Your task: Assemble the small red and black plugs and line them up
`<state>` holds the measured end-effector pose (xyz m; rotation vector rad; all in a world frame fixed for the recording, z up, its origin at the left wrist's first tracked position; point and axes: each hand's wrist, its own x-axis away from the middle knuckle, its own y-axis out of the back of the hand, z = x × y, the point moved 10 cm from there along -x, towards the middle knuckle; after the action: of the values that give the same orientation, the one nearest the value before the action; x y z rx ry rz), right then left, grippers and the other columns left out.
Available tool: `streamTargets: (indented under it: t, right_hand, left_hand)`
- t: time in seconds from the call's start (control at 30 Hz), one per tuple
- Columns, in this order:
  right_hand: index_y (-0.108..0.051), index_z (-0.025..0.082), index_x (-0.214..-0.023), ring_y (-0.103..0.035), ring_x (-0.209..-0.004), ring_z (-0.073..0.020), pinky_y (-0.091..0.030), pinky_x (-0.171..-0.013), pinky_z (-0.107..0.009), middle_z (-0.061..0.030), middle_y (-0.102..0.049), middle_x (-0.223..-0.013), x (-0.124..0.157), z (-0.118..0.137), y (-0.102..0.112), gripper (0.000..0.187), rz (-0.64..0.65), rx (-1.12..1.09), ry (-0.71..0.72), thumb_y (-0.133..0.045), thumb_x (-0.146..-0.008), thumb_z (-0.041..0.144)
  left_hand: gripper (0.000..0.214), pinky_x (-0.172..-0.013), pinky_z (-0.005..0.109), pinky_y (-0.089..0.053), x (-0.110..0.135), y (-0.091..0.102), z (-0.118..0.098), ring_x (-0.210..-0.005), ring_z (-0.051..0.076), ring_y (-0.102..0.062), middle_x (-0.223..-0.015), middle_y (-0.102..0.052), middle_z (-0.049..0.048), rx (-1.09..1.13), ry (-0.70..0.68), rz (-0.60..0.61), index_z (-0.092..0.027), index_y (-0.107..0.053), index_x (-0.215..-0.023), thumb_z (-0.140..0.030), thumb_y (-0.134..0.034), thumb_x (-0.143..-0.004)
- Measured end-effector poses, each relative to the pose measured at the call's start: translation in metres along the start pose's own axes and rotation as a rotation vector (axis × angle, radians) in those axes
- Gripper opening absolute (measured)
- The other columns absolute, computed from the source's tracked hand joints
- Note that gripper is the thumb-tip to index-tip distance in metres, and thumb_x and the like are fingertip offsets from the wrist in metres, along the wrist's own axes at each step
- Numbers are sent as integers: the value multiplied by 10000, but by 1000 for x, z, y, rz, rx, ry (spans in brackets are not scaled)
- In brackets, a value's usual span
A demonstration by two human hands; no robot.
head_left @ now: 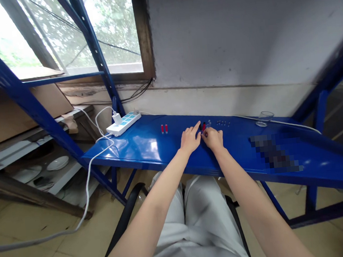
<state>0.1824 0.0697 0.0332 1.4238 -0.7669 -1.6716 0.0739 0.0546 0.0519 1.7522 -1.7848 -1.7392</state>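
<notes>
Head view. Both forearms reach fwd over the near edge of the blue table [149,147], meeting approx. mid-table, closer to the far edge.

L hand [190,139]: palm down, loosely open, forefinger stretched fwd; its tip is at a small red piece [203,127], holding nothing that can be seen.

R hand [213,138]: palm down, fingers curled in, fingertips at the same small red piece from the other side. Whether it pinches the piece or only touches it cannot be told; the piece is too small.

The small red piece sits on the table betw. the two hands' fingertips, a dark bit beside it.

Two red caps [164,128]: upright, side by side, left of the L hand, near the far edge, apart from both hands.

Row of tiny parts [223,122]: on the table just beyond the R hand, towards the far edge.

Power strip [124,123]: white, at the far left corner, w/ a white cable [87,181] hanging over the left edge to the floor.

Glass [264,117]: clear, near the far edge, well right of the R hand.

Below the near edge: the person's lap in light trousers, on a dark chair [128,213].
</notes>
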Motion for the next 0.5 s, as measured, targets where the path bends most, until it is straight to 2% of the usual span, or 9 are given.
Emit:
streamTargets:
  t: [0.13,0.3,0.37,0.5]
  right_hand:
    - [-559,166,-766,-505,-711,-155,-227,-673,-303,-48,-595,-814,0,-2,1,153,-24,-27,1,-430,-813,235]
    - [-562,166,-766,-502,-700,-150,-212,-660,-295,-43,-601,-809,-1,-4,3,125,-55,-70,-17,-469,-800,243]
    - [-566,168,-764,-504,-698,-151,-209,-658,-294,-41,-602,-795,-1,-2,5,127,-72,-95,2,-476,-800,250]
    - [-582,172,-793,-518,-714,-150,-211,-671,-289,-27,-602,-778,-1,1,6,119,-92,-128,48,-485,-799,242]
  left_hand:
    - [501,-799,293,-417,0,-3,0,-916,180,-529,-990,-625,53,1,-9,10,-227,-326,-1387,-266,-348,-887]
    - [435,-787,309,-419,1,-8,-2,-919,189,-539,-998,-642,58,-16,-27,43,-203,-444,-1312,-276,-360,-891]
    - [399,-797,311,-417,0,-4,-1,-928,186,-543,-1017,-646,55,7,-16,10,-197,-491,-1265,-283,-356,-900]
    - [295,-825,302,-412,-1,4,6,-935,173,-552,-1019,-652,52,68,29,-71,-182,-603,-1054,-295,-376,-903]
